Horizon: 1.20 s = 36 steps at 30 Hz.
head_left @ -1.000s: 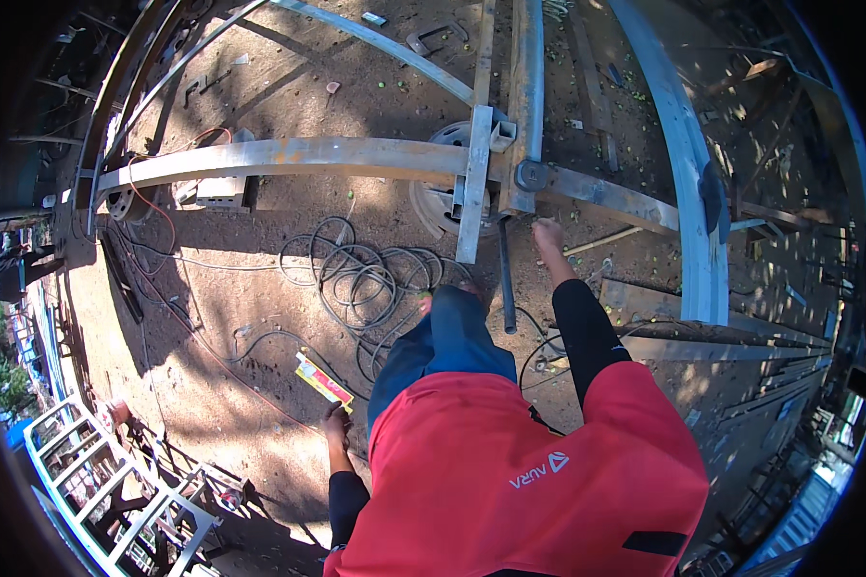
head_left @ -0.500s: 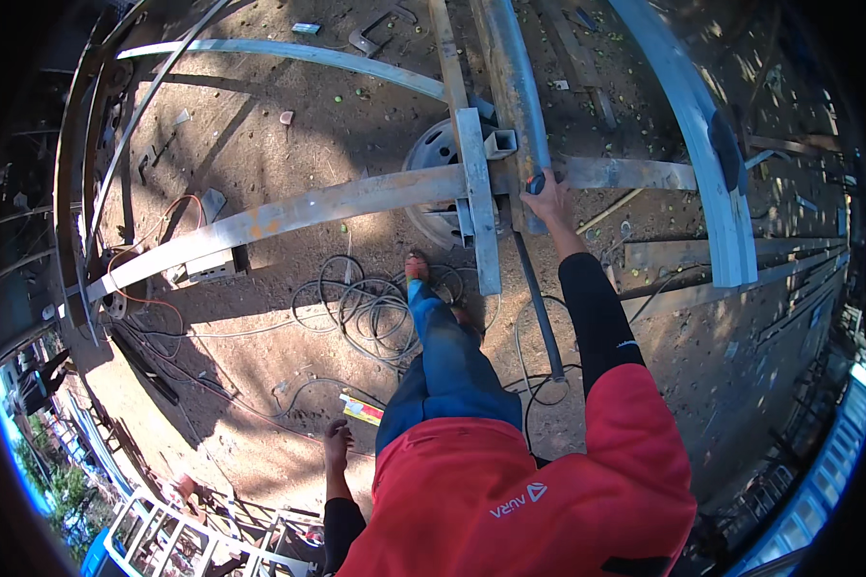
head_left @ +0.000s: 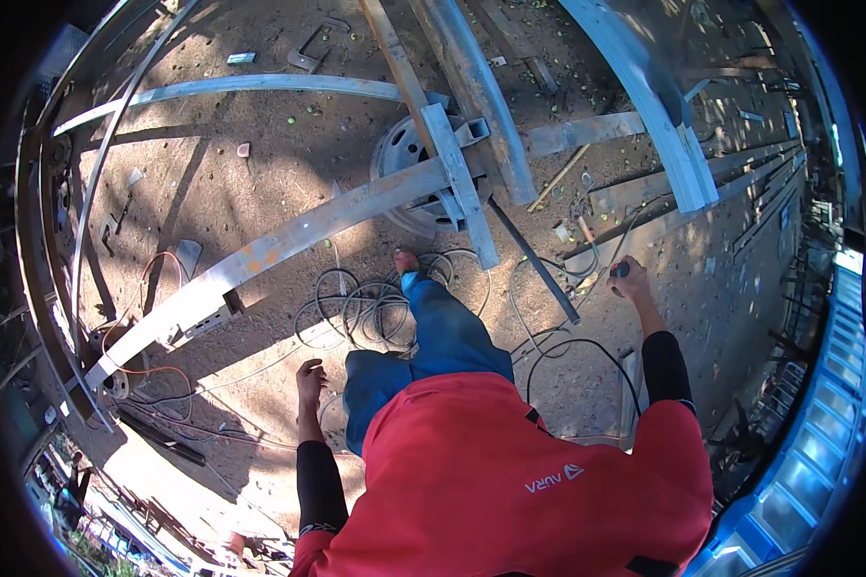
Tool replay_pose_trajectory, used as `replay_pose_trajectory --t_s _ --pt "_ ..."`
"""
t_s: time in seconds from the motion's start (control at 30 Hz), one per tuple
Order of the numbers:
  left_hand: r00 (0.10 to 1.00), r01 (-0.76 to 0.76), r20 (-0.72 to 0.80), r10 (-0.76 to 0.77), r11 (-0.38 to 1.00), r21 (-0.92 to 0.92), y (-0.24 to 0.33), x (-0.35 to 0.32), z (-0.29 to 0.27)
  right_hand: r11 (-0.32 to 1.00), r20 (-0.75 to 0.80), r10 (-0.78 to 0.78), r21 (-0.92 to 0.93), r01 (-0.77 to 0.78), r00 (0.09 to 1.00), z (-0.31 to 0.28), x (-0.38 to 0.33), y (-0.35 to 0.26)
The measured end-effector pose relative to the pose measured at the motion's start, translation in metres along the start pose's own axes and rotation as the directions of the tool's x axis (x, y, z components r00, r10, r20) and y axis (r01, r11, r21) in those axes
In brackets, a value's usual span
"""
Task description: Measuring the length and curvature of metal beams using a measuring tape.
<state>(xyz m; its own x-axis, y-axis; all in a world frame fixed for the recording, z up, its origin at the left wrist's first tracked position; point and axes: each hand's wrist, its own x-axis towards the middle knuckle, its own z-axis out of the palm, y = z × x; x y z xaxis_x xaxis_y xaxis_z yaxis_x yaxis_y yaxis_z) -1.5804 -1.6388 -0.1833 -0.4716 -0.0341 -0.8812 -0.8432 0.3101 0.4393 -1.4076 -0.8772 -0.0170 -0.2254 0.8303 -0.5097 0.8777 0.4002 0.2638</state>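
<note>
Standing on bare dirt, a person in a red shirt is seen from above. Left of the wheel rim [head_left: 409, 178], a long grey steel beam [head_left: 260, 260] runs with its long axis from lower left up to the rim, its upper end pointing at a steel crosspiece [head_left: 462, 178]. Below the rim, coiled cables [head_left: 370, 308] lie by the foot. The left hand [head_left: 308, 380] hangs free, fingers loosely spread, nothing held, just left of the leg. Right of the rim, the right hand [head_left: 630, 279] is closed round a small dark handle-like object [head_left: 621, 270]; a black cable [head_left: 573, 351] loops below it. Judged step: tool carried toward the frame joint. Next move likely needs the handle aimed at the rim-side joint, cable kept clear.
</note>
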Motion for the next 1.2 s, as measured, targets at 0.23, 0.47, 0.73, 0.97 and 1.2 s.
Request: replay_pose_trajectory --t_s 0.23,0.47,0.73,0.97,1.2 --pt "0.975 0.004 0.219 -0.032 0.992 0.127 -0.029 0.057 -0.060 0.952 -0.210 0.110 0.303 -0.042 0.971 0.025 -0.213 0.063" --pt "0.962 -0.200 0.173 0.212 0.976 -0.083 0.004 0.050 -0.223 0.933 -0.276 -0.269 0.164 0.321 0.923 0.014 -0.399 -0.101" --pt "0.834 -0.508 0.076 0.546 0.816 -0.277 -0.016 -0.047 -0.378 0.286 -0.189 -0.953 -0.289 0.914 0.238 0.060 -0.565 -0.382" --pt "0.890 -0.426 -0.093 0.446 0.743 -0.517 -0.139 -0.115 -0.440 -0.231 0.381 -0.908 -0.114 0.966 -0.172 0.200 -0.712 -0.602" --pt "0.915 -0.387 -0.382 0.131 0.012 -0.922 -0.141 -0.176 -0.445 -0.445 0.408 -0.268 0.751 0.488 -0.873 0.282 -0.918 -0.689"
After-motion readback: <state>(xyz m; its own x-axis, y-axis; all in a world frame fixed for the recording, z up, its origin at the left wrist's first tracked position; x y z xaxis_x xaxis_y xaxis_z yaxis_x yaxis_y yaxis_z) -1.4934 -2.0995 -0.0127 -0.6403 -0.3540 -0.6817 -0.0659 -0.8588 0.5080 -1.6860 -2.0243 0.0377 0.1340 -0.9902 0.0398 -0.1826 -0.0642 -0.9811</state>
